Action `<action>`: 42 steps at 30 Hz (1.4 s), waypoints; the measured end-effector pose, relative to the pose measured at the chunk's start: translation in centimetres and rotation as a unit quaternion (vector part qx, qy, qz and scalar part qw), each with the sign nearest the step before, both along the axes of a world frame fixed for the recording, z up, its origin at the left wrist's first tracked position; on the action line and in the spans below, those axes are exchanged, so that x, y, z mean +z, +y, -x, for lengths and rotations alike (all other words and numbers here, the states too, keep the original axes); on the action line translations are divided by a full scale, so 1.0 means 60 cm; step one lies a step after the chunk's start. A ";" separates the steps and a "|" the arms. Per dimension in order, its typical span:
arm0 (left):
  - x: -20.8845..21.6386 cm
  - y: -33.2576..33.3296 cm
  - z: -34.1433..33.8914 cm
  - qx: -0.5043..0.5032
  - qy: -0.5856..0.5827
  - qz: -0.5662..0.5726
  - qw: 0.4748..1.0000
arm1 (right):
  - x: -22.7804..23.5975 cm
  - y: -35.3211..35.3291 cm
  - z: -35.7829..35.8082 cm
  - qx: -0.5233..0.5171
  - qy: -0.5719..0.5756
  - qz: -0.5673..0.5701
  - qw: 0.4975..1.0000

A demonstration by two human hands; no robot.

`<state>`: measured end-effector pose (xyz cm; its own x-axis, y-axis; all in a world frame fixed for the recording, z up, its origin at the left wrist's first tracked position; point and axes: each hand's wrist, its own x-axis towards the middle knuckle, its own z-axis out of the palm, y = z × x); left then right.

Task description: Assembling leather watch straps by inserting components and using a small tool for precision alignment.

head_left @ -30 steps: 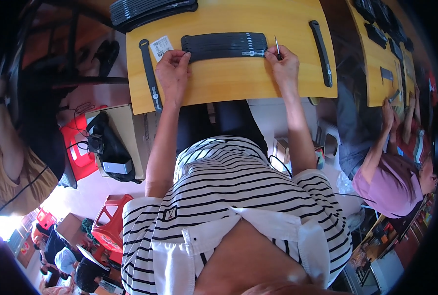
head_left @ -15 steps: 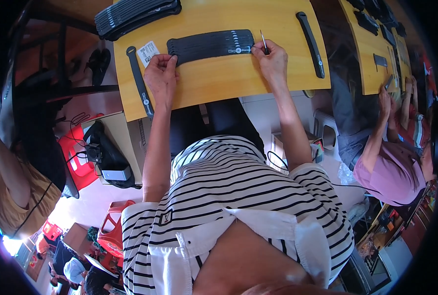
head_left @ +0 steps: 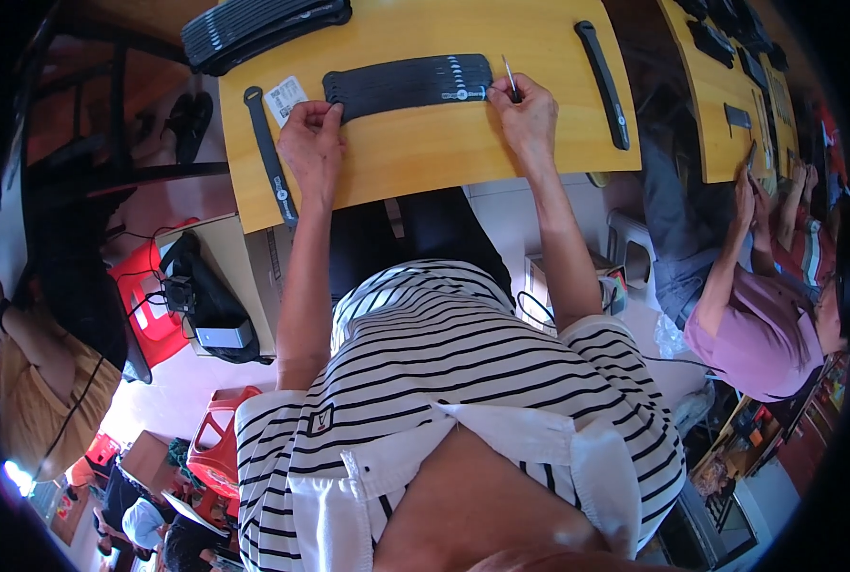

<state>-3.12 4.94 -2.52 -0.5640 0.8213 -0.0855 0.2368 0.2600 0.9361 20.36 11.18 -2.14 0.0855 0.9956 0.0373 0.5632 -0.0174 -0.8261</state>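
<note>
A row of overlapping black straps (head_left: pixel 401 88) with white print lies across the yellow table in front of me. My left hand (head_left: pixel 312 148) pinches the near corner of the straps' left end between thumb and fingers. At the opposite end, my right hand (head_left: pixel 528 119) touches the near right corner with its fingertips. A slim tool (head_left: pixel 511 80) with a thin metal tip and dark handle is held in that same hand, its tip pointing away from me. Most of its handle is hidden by the fingers.
Single black straps lie at left (head_left: pixel 270 157) and right (head_left: pixel 603 88). A white printed label (head_left: pixel 286 99) is beside my left hand. A thick strap stack (head_left: pixel 265 30) sits at the far left. Another table (head_left: pixel 716 153) with people stands right; a red stool (head_left: pixel 217 443) is behind left.
Both hands and the row of straps stay nearly in place. At the far left another person's arm has shifted, and the person at right has moved their hands slightly.
</note>
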 end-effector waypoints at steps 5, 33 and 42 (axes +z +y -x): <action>-0.001 -0.001 -0.004 0.003 0.008 -0.022 1.000 | -0.006 -0.001 -0.002 -0.009 -0.003 0.008 1.000; -0.010 0.004 -0.002 0.022 0.086 0.012 0.996 | -0.003 -0.004 0.005 -0.018 -0.021 -0.021 0.999; -0.020 0.007 -0.003 0.024 0.173 -0.022 0.984 | -0.001 -0.003 0.009 -0.027 -0.033 -0.022 0.999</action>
